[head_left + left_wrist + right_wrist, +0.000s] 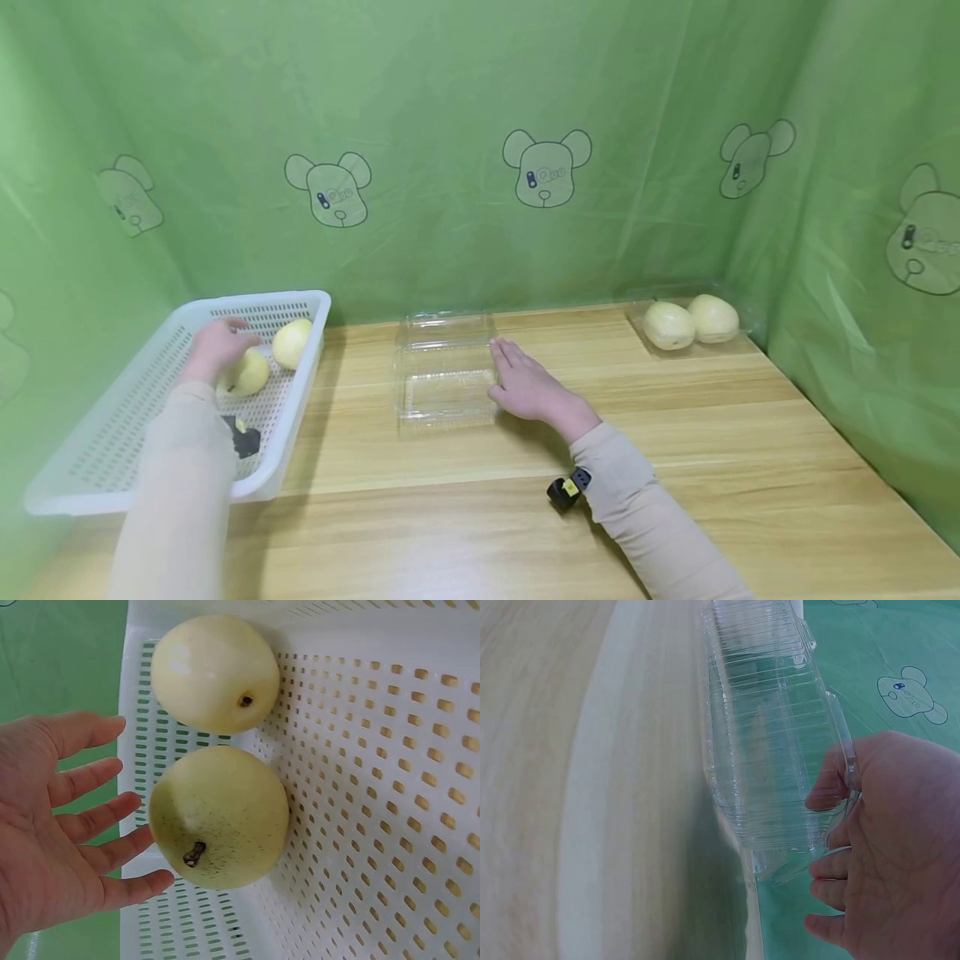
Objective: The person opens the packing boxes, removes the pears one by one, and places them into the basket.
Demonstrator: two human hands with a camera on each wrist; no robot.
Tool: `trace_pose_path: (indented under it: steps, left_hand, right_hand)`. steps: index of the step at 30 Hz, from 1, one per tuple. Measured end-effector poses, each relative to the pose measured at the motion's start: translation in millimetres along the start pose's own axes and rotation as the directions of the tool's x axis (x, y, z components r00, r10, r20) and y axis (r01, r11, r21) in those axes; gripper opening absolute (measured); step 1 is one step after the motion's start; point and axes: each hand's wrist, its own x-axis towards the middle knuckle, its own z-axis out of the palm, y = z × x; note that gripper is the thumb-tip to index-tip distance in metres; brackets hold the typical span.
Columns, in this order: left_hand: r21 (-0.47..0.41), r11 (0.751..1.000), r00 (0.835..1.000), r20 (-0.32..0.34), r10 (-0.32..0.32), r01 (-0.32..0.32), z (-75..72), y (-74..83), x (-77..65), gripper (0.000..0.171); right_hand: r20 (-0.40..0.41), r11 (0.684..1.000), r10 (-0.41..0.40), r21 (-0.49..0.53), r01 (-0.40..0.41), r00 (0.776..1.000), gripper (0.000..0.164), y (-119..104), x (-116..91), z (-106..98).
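Note:
In the head view my left hand [215,346] reaches into the white basket [112,502] over a pale yellow pear [250,372]. Seen from the left wrist, the left hand [71,825] has its fingers spread, tips right at the side of this speckled, stemmed pear [221,817]. A second pear [215,673] lies close beside it. My right hand [528,387] touches the right edge of a clear plastic clamshell box [446,387] with fairly straight fingers. The right wrist view shows its thumb through the plastic of the clamshell box [769,742].
At the back right, a second clear box [660,350] holds two pears [690,322]. Everything stands on a wood-grain table [420,533]. A green curtain [450,100] with bear-head prints encloses the back and sides.

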Motion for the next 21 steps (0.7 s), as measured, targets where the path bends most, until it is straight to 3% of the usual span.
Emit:
trace_pose_path:
  steps: [10, 13, 21]
  left_hand:
    - [-0.056, 0.998, 0.996, -0.089, 0.026, -0.031, -7.0, 4.1, -2.9, 0.060]
    - [-0.124, 0.992, 0.993, -0.122, 0.009, -0.024, -9.9, 5.4, -5.5, 0.062]
    - [-0.181, 0.983, 0.979, -0.201, -0.023, -0.014, -21.0, 9.2, -14.0, 0.061]
  right_hand:
    - [-0.002, 1.000, 0.006, 0.004, -0.006, 1.000, 0.075, 1, 0, 1]
    - [-0.002, 1.000, 0.006, 0.001, -0.006, 1.000, 0.075, 1, 0, 1]
    - [-0.005, 1.000, 0.001, -0.001, -0.001, 1.000, 0.074, 2, 1, 2]
